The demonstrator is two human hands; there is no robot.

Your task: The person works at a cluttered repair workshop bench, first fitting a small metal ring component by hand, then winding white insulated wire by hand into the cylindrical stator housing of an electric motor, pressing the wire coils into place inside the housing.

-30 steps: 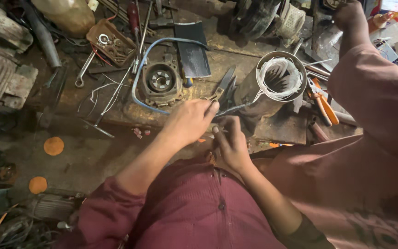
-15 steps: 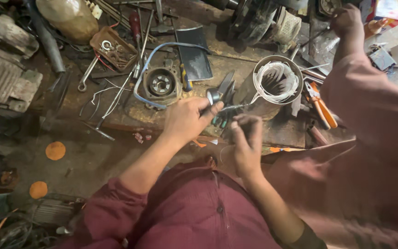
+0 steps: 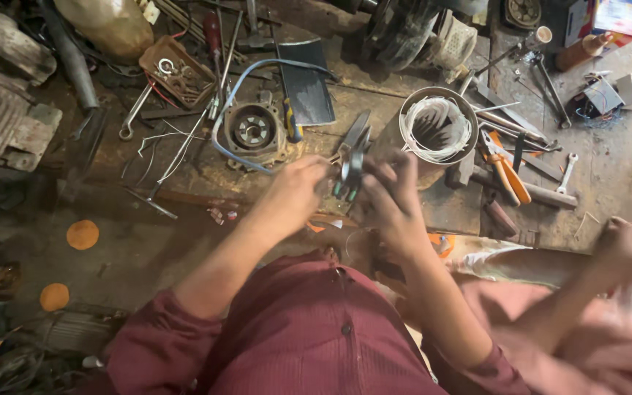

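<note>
Here, at the frame's centre, the left hand (image 3: 298,192) and right hand (image 3: 396,197) both curl loosely around a small dark metal tool with green-tipped handles (image 3: 348,177), held just above the scarred wooden workbench (image 3: 608,190). It looks stiff, light and slim, best gripped by those handles. Just upper right sits a round metal motor housing wound with pale wire (image 3: 439,126).

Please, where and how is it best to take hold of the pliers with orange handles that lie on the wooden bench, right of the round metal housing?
Probably by the two handles of the orange-handled pliers, coming from above at their near end. They lie flat on the worn wooden workbench with the handles pointing toward the person and slightly spread, while the metal jaws point away among loose tools beside the round metal housing with white windings.
</note>
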